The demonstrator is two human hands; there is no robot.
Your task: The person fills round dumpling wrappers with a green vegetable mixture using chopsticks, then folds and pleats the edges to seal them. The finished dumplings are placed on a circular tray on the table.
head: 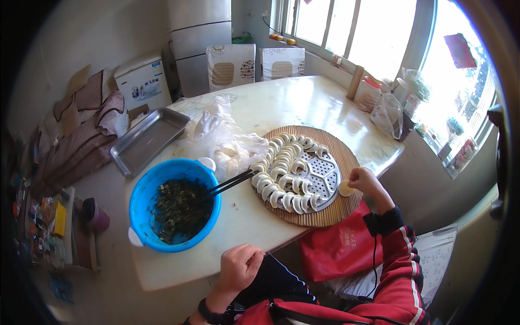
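My right hand [364, 180] pinches a round dough wrapper [345, 188] over the right edge of a round slatted mat [345, 152]. On the mat lies a perforated metal steamer plate [323, 172], with rows of white crescent dumplings [268, 190] covering much of it. My left hand [241, 266] is curled into a fist near the table's front edge, and nothing shows in it. To its upper left stands a blue plastic basin [136, 203] of dark green chopped filling [183, 207]. Black chopsticks [231, 183] lean from the filling towards the dumplings.
A clear plastic bag [219, 126] holding pale dough pieces lies behind the basin. A metal tray [148, 140] rests at the table's left edge. Jars and bags, including a red-lidded jar [367, 94], line the window side. A red bag [341, 245] hangs below the mat.
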